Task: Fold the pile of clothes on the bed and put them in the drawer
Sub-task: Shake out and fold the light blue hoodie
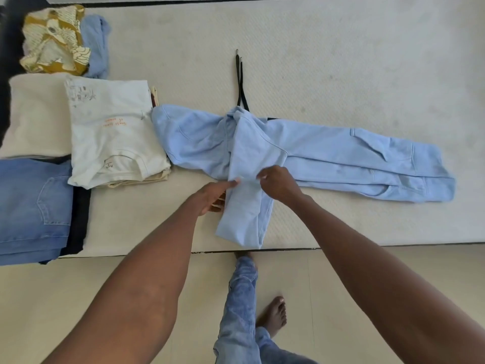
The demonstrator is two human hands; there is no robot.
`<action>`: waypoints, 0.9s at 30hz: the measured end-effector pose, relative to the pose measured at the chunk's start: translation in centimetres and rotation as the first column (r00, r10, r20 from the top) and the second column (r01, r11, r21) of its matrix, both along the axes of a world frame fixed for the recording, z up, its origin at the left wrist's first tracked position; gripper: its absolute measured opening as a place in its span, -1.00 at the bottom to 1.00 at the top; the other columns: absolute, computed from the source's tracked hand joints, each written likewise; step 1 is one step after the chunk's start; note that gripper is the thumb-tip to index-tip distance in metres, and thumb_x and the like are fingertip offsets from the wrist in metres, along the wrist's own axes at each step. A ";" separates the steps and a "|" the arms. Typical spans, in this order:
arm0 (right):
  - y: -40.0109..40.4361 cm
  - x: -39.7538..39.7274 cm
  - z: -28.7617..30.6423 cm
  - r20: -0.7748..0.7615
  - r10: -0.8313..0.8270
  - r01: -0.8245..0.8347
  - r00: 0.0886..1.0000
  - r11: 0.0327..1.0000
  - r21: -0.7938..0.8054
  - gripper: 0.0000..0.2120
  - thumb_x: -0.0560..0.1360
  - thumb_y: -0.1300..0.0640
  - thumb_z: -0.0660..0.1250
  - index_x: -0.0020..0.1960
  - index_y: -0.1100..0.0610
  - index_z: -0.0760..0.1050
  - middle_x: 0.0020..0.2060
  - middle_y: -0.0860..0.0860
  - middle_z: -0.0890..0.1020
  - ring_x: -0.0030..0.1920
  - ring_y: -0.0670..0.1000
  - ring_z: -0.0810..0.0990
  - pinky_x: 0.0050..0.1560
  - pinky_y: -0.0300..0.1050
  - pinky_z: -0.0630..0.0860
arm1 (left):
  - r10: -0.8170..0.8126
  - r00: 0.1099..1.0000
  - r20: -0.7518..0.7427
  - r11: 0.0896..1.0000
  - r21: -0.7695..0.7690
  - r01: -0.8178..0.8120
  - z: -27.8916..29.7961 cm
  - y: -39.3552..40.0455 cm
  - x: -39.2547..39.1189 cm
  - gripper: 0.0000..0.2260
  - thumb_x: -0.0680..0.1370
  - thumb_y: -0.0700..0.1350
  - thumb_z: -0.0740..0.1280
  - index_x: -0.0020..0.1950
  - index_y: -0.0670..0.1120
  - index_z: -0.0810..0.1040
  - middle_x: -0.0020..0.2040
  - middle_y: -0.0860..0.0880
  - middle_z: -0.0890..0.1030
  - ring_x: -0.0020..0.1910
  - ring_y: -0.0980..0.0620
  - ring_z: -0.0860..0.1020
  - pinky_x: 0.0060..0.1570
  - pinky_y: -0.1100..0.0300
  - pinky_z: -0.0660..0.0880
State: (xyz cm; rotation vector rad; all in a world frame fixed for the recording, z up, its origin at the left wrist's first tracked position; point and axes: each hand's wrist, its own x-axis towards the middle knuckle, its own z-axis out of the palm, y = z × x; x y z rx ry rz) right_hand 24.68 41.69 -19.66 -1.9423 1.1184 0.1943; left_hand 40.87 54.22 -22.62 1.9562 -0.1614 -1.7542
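Both hands' fingers pinch blue sweatpants (pixel 328 151); folded tee (pixel 112 132) orange writing unreadable.

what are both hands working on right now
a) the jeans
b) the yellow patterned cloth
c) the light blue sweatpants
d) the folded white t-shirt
c: the left hand and the right hand both hold a folded-over part of the light blue sweatpants near the bed's front edge.
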 end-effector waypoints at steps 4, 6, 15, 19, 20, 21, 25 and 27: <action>-1.5 3.2 -0.5 0.071 0.022 -0.009 0.997 0.984 -0.176 -0.49 0.61 0.02 0.22 0.52 0.14 0.28 0.50 0.06 0.33 0.49 0.10 0.26 0.42 0.04 0.28 | -0.263 0.947 -0.185 0.953 0.104 0.285 0.6 -0.7 -0.2 -0.62 0.47 -0.13 0.48 0.25 -0.21 0.56 0.14 -0.20 0.65 0.00 -0.13 0.64 -0.01 0.01 0.61; -2.3 5.4 -1.0 -0.004 0.094 -0.093 0.996 0.978 -0.188 -0.33 0.62 -0.07 0.19 0.60 0.14 0.02 0.59 0.06 0.09 0.57 0.12 0.04 0.50 0.10 0.12 | -0.378 0.863 -0.335 0.884 0.148 0.444 1.3 -1.4 -0.1 -0.76 0.48 -0.20 0.48 0.11 -0.23 0.61 0.01 -0.18 0.68 -0.09 -0.08 0.64 -0.07 0.08 0.61; -3.1 5.3 -3.4 0.189 -0.304 0.292 0.934 0.952 0.088 -0.71 0.57 0.25 0.19 0.22 0.22 0.58 0.19 0.11 0.61 0.22 0.10 0.54 0.15 -0.09 0.43 | -0.074 0.387 0.919 0.901 -0.104 0.421 -0.3 -5.4 2.7 -0.77 0.50 -0.22 0.25 0.14 -0.18 0.51 0.12 -0.17 0.54 0.09 -0.18 0.50 -0.01 -0.01 0.43; 1.3 -0.9 -4.7 0.131 -0.620 0.634 0.774 0.761 -0.141 -0.89 0.55 0.16 0.23 -0.12 0.17 0.47 -0.11 0.04 0.53 -0.05 0.07 0.49 -0.03 -0.06 0.39 | -0.115 0.113 0.987 0.550 -0.031 0.834 -2.1 -6.0 2.0 -0.68 0.52 -0.11 0.19 0.16 -0.21 0.59 0.12 -0.22 0.60 0.08 -0.26 0.57 0.01 -0.08 0.53; 2.8 -2.3 -5.4 0.050 -0.645 0.646 0.763 0.756 -0.109 -0.83 0.55 0.09 0.25 -0.13 0.18 0.45 -0.13 0.05 0.53 -0.09 0.08 0.49 -0.04 -0.03 0.42 | -0.105 0.134 0.985 0.579 -0.049 0.814 -2.2 -5.9 1.4 -0.71 0.53 -0.11 0.19 0.12 -0.21 0.59 0.08 -0.22 0.60 0.03 -0.26 0.58 -0.04 -0.07 0.54; 4.0 -3.6 -6.2 -0.033 -0.664 0.663 0.747 0.747 -0.050 -0.76 0.55 0.00 0.27 -0.13 0.18 0.44 -0.17 0.06 0.53 -0.14 0.08 0.50 -0.08 0.00 0.46 | -0.102 0.215 0.971 0.676 -0.091 0.731 -1.9 -5.6 0.2 -0.77 0.55 -0.11 0.22 0.06 -0.21 0.57 0.03 -0.22 0.59 -0.02 -0.24 0.56 -0.09 -0.04 0.52; 6.9 -6.6 -7.0 -0.084 -0.637 0.639 0.767 0.744 0.194 -0.72 0.42 0.13 0.41 -0.30 0.14 0.32 -0.39 0.03 0.42 -0.35 0.02 0.40 -0.32 -0.11 0.32 | -0.095 0.790 0.605 0.995 0.077 0.061 -2.6 -2.6 -3.0 -0.55 0.53 0.24 0.26 -0.03 -0.17 0.55 -0.02 -0.14 0.62 -0.06 -0.14 0.58 -0.10 0.07 0.48; 7.7 -6.8 -6.3 -0.087 -0.594 0.599 0.800 0.783 0.167 -0.83 0.39 0.23 0.40 -0.24 0.17 0.40 -0.26 0.06 0.49 -0.21 0.06 0.46 -0.29 -0.13 0.35 | -0.097 0.933 0.346 0.989 0.140 0.051 -3.2 -0.3 -4.1 -0.58 0.45 0.23 0.41 -0.22 -0.13 0.51 -0.17 -0.11 0.61 -0.19 -0.09 0.60 -0.17 0.10 0.54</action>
